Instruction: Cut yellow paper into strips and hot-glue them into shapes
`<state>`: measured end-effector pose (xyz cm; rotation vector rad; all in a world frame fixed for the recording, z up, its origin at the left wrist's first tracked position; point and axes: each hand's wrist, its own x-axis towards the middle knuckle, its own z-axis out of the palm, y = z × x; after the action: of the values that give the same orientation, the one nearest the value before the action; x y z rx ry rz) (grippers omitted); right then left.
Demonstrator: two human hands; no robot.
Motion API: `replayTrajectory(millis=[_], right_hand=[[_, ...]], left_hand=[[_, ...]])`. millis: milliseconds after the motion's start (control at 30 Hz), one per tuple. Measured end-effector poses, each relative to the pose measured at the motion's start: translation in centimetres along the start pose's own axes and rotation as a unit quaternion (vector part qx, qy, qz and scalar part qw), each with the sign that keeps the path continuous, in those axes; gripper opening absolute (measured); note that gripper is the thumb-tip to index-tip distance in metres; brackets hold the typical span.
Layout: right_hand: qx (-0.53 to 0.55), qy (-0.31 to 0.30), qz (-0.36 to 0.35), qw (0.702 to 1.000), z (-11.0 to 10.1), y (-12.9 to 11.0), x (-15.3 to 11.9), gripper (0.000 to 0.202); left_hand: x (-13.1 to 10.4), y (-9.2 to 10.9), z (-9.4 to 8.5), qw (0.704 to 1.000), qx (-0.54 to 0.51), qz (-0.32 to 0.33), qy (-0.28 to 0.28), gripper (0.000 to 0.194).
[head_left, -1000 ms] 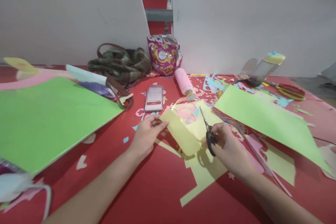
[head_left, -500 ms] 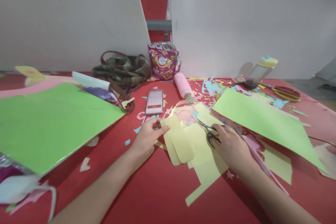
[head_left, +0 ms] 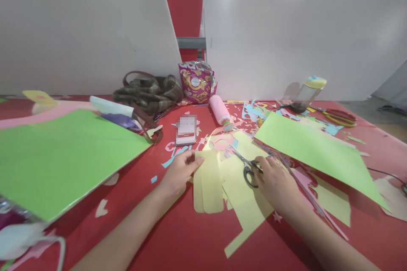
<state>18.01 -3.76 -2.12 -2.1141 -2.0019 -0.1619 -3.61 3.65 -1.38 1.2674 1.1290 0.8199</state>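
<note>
Pinching two strips (head_left: 213,186) at the frame's lower centre in our left hand (head_left: 178,172) and gripping scissors (head_left: 246,171) in our right hand (head_left: 277,181), we seem done rounding the near corners, the remainder unclear.

yellow pieces (head_left: 213,186) look like matt paper, the scissors (head_left: 245,161) metal with plastic handles (head_left: 245,175), the snack bag (head_left: 195,84) glossy, the plaid bundle (head_left: 151,93) cloth.
</note>
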Motion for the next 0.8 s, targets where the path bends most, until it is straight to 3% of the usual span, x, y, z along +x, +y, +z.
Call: replayTrajectory(millis=[133, 233, 367, 467, 633, 800], right_hand=[[0.002, 0.026, -0.035, 0.999, 0.1, 0.0, -0.1, 0.008], [0.013, -0.004, -0.033, 0.999, 0.1, -0.2, -0.2, 0.007], [0.024, -0.048, -0.013, 0.998, -0.2, -0.5, -0.1, 0.009], [0.022, -0.063, -0.010, 0.998, -0.6, -0.7, -0.1, 0.010], [0.014, -0.064, -0.010, 0.998, -0.8, -0.8, -0.3, 0.013], [0.001, -0.060, -0.019, 0.998, -0.6, -0.8, -0.3, 0.014]], left_hand=[[0.2, 0.2, -0.8, 0.999, 0.013, -0.008, -0.044, 0.017], [0.2, 0.3, -1.4, 0.996, 0.017, -0.018, -0.091, 0.018], [0.1, 0.9, -2.0, 0.995, 0.016, -0.018, -0.093, 0.019], [0.2, 1.5, -2.7, 0.987, 0.130, 0.001, -0.096, 0.019], [0.5, 2.0, -3.7, 0.911, 0.389, 0.110, -0.089, 0.019], [0.6, 1.3, -3.7, 0.856, 0.493, 0.136, -0.080, 0.019]])
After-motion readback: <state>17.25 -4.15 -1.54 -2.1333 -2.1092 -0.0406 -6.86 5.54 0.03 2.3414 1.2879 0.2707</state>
